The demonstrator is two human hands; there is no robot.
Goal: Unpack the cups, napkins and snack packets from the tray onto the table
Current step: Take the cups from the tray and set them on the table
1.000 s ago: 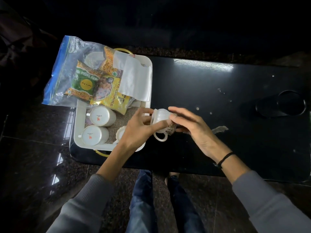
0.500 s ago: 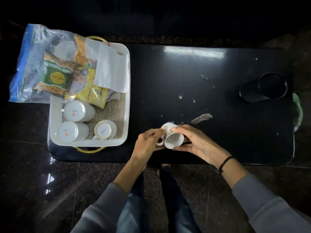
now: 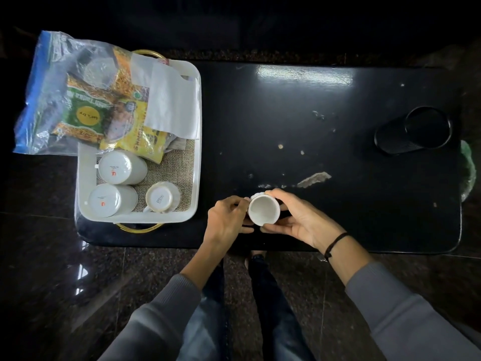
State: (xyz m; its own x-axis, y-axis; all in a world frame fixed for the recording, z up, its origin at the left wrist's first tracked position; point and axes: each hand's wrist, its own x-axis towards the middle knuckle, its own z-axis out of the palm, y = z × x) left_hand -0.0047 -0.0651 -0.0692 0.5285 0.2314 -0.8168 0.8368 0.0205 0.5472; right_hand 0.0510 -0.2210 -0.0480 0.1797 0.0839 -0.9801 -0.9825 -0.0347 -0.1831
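A small white cup (image 3: 263, 210) stands mouth-up at the front middle of the black table (image 3: 338, 105). My left hand (image 3: 226, 221) grips its left side and my right hand (image 3: 299, 220) wraps its right side. To the left, the white tray (image 3: 198, 152) holds two upside-down white mugs (image 3: 121, 167) (image 3: 112, 200) and one small upside-down cup (image 3: 162, 197). White napkins (image 3: 173, 102) lie across the tray's far right. Yellow and green snack packets (image 3: 109, 113) and a clear blue-edged bag (image 3: 52, 82) spill over the tray's far left.
A black tumbler (image 3: 413, 130) lies on its side at the table's right end. Crumbs and a scuffed patch (image 3: 313, 178) mark the tabletop. Dark polished floor surrounds the table, and my legs (image 3: 234, 308) are below its front edge.
The cup was tilted in both hands beside the tray; it has come right and down and now stands upright on the table, both hands still on it.
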